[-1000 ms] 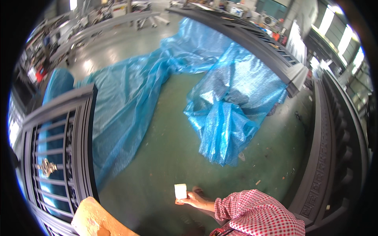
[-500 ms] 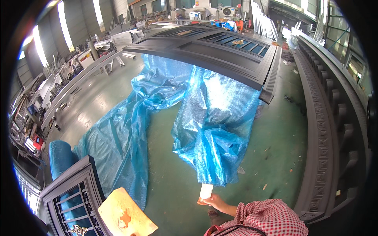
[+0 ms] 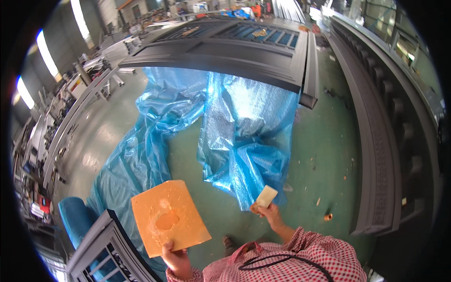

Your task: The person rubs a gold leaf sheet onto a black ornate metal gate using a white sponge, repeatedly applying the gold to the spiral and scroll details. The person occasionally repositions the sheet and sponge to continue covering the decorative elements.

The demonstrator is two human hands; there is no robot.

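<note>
My left hand (image 3: pixel 176 261) is closed on the near edge of a flat orange board (image 3: pixel 190 216), thumb on top. A patch of wet, orange-brown paste (image 3: pixel 167 219) lies on the board's middle, with smears around it. To the right, my right hand (image 3: pixel 274 218) grips a small, pale rectangular spreader (image 3: pixel 267 196), tilted, with brownish paste near its lower left end. The two hands are apart, and the spreader does not touch the board. Beyond them a large dark grey door panel (image 3: pixel 197 55) lies raised and flat, with blue bubble wrap (image 3: pixel 246 113) hanging from its near edge.
More bubble wrap spreads over the green floor (image 3: pixel 188 160) at left. A smaller dark framed panel (image 3: pixel 96 235) leans near a blue roll (image 3: pixel 72 214) at lower left. A long dark moulded piece (image 3: pixel 371 141) runs along the right. A small orange-brown cylinder (image 3: pixel 328 217) lies on the floor.
The orange board has come up and to the right, and my left hand now shows at its edge. My right hand has moved right and up, turning the spreader. The view has shifted.
</note>
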